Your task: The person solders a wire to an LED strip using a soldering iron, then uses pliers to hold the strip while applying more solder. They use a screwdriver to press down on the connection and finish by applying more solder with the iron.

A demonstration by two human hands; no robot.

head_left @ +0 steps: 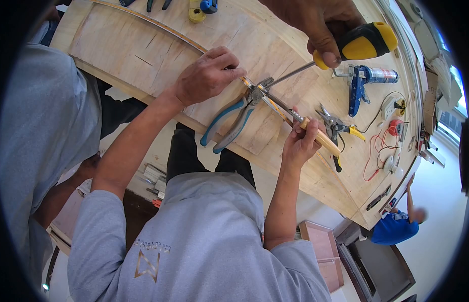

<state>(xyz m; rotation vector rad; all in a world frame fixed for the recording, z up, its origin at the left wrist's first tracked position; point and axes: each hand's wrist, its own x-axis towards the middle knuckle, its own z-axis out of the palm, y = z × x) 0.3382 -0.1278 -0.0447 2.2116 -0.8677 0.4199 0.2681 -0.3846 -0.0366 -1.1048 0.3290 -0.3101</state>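
My left hand is closed, fingers pinched on a long narrow strip that looks like an LED strip in a metal channel. Grasped in my right hand is a wooden-handled tool with a thin metal shaft; it looks like a chisel, and its tip meets the strip. Blue-grey pliers have their jaws at the same spot, handles pointing towards me. From the far side, another person's hand holds a yellow-and-black screwdriver, its tip also there. How the tips touch is hard to see.
On the wooden board lie tin snips, a blue caulking gun, a power strip, red wire and yellow tape. A person in grey stands at left; another in blue is farther right.
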